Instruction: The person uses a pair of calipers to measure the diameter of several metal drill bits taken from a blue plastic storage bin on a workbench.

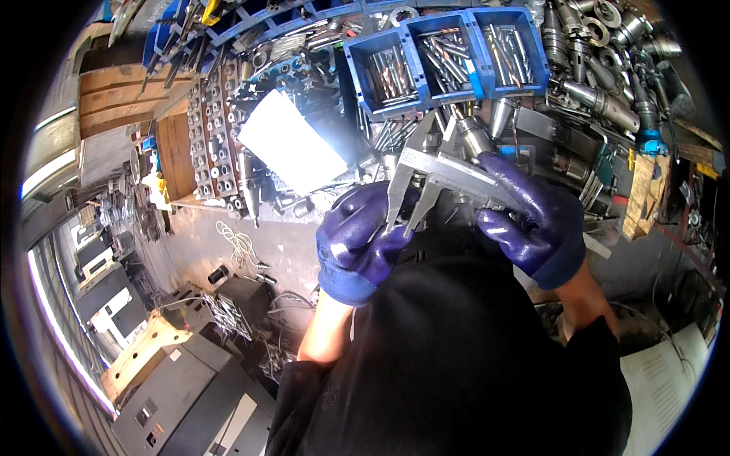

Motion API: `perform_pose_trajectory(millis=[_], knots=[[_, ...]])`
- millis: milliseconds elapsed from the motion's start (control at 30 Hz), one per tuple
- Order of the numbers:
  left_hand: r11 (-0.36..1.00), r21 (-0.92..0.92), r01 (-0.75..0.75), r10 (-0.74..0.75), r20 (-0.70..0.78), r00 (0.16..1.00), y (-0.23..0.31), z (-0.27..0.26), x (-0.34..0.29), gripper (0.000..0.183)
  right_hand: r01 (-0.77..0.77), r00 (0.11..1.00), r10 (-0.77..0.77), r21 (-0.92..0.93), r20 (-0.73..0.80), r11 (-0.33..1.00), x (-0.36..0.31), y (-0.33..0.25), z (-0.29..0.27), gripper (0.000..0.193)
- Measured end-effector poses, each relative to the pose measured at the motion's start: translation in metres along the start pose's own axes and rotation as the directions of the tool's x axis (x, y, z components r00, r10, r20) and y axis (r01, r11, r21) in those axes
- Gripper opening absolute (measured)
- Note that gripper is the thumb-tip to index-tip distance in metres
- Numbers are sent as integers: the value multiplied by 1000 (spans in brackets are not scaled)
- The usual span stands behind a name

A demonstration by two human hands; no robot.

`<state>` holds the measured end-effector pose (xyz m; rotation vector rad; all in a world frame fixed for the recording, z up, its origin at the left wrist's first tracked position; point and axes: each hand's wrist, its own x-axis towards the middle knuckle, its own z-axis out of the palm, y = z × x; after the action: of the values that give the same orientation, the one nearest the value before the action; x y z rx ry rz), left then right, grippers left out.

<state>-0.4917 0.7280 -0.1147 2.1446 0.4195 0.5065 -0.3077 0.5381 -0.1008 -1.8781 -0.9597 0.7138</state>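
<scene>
A metal vernier caliper (449, 175) is held in front of my body, its beam running right and its long jaws pointing down toward my left hand. My right hand (540, 220), in a purple coated glove, grips the beam with thumb and fingers. My left hand (361, 239), gloved the same way, is closed with its fingertips pinched at the tips of the caliper's long jaws. Whatever it pinches there is too small and hidden to name. The jaws stand slightly apart. Behind the caliper, a metal tool holder (475, 137) stands on the bench.
Blue bins (449, 64) of drill bits stand beyond my hands. A white sheet of paper (293, 140) lies left of them under bright light. Tool holders (601, 102) pile up at the right, near a wooden block (645, 196). A coiled cord (237, 247) lies at the left.
</scene>
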Motion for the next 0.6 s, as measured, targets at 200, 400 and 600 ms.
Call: perform_pose_trajectory(millis=[200, 400, 600], knots=[[1000, -15, -14, 14, -2, 1000, -1, -1, 0, 24, 92, 995, -95, -69, -28, 993, 1, 7, 2, 53], [999, 21, 24, -24, 23, 999, 5, -2, 3, 24, 98, 995, -100, -71, -20, 993, 2, 6, 3, 53], [999, 3, 32, -32, 38, 999, 0, -3, -1, 26, 82, 997, -81, -101, 15, 992, 1, 4, 1, 59]])
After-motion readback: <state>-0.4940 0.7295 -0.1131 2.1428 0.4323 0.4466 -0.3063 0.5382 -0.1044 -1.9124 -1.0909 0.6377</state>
